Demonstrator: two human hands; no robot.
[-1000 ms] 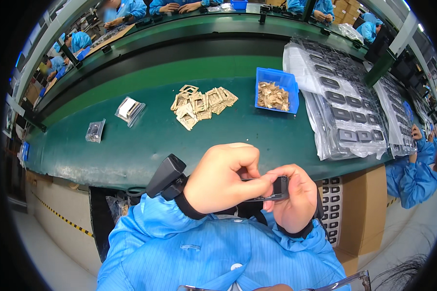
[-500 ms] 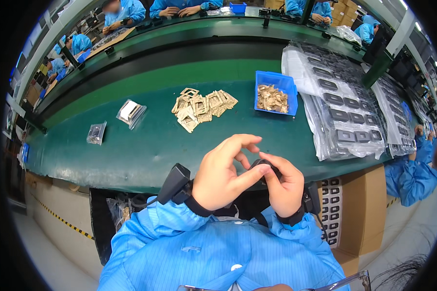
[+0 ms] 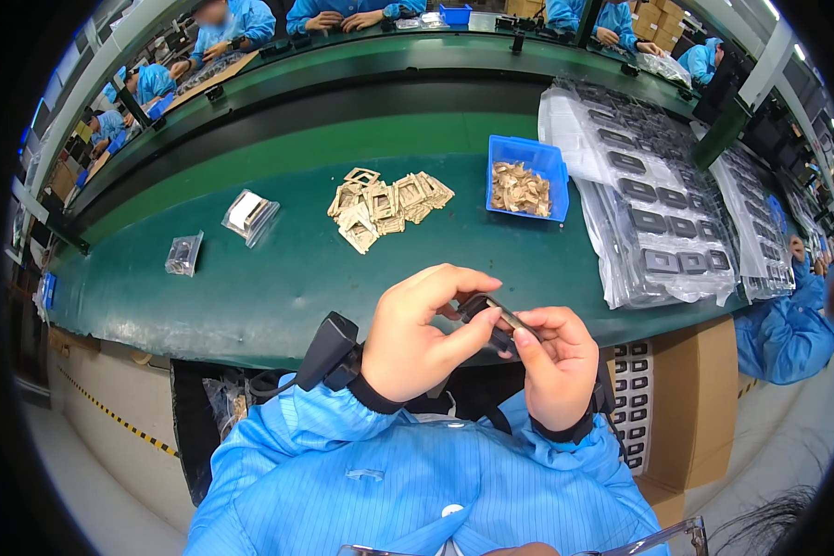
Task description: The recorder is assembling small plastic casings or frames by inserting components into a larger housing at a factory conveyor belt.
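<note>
Green desk (image 3: 278, 278) fills our view | our left hand (image 3: 417, 338) and right hand (image 3: 556, 366) now pinch small dark part (image 3: 487, 313) together, raised nearer desk edge | fingers closed, thumb freshly pressing.

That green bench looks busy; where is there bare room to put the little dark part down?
Bare green mat lies ahead of the left hand, between the small clear bag and the tan frame pile. A strip below the blue bin is free. The right is crowded with bagged trays.
</note>
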